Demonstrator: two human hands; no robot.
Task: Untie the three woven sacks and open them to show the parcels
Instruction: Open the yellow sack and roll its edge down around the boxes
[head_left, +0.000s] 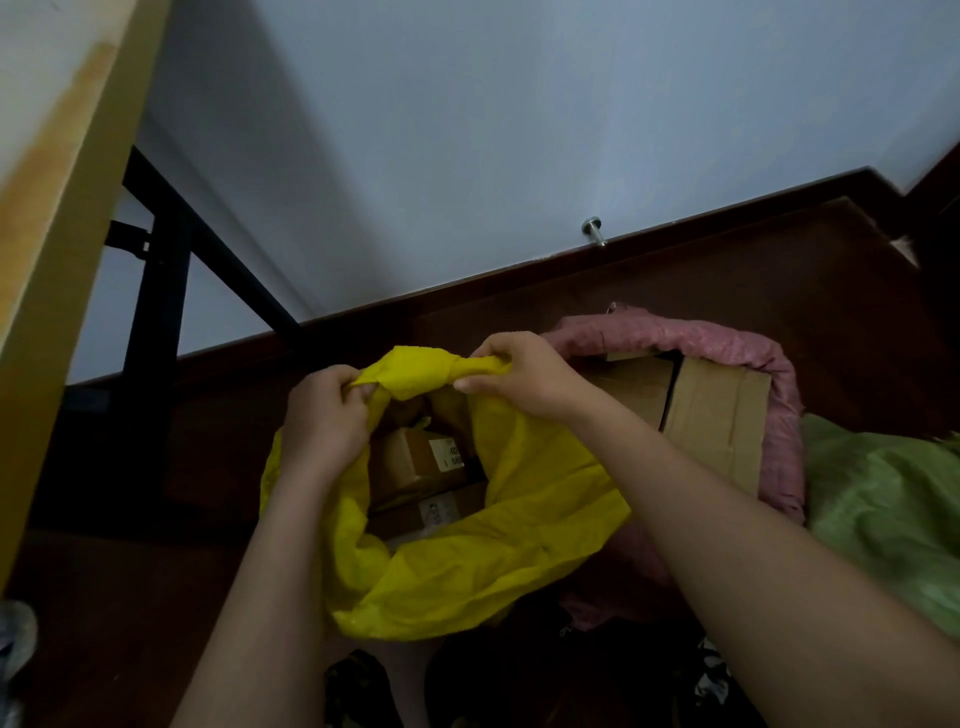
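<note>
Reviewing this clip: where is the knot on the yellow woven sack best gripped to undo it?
Grip the two twisted tails either side of the yellow woven sack's knot, one from each side, as the left hand and right hand do; the tails stick out sideways.

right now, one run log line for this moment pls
step: untying yellow woven sack knot | left hand: gripping knot tail | right hand: gripping other tail | pink woven sack: open, cardboard boxes showing

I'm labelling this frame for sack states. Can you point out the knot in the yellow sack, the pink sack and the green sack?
knot in the yellow sack (422, 375), head view, centre of the knot.
pink sack (691, 332), head view, rolled-down rim.
green sack (883, 499), head view, crumpled side.
</note>
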